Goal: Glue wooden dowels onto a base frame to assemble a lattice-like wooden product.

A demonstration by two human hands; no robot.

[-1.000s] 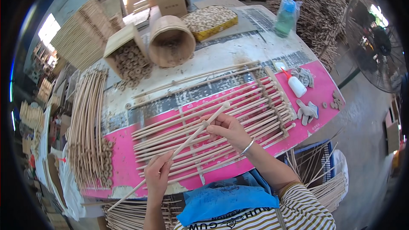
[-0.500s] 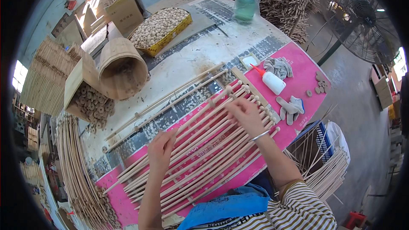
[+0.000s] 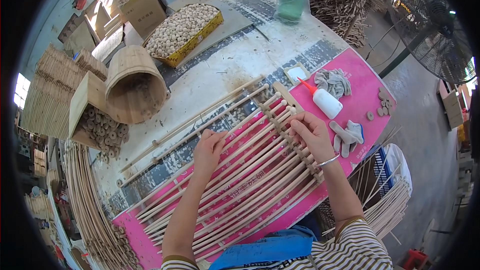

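Many thin wooden sticks (image 3: 235,182) lie side by side, slanting across a pink sheet (image 3: 350,70). At their upper right ends sit small round wooden balls (image 3: 284,102). A row of wooden discs (image 3: 278,126) crosses the sticks just below these balls. My left hand (image 3: 206,152) is closed, thumb and fingers pinching a stick on the far side of the row. My right hand (image 3: 311,132), wearing a bracelet, hovers over the ball ends with thumb and forefinger pinched together. What lies between its fingertips is too small to make out.
A yellow tray of balls (image 3: 197,45), a wooden bucket (image 3: 135,90) and a box of discs (image 3: 82,115) stand far left. To the right lie a glue bottle (image 3: 327,102) and gloves (image 3: 347,137). A fan (image 3: 435,25) stands beyond the table.
My right hand has moved right, toward the ball ends, uncovering the row of discs. A disc earlier lower on a far stick now sits near the row. My left hand has shifted up and right.
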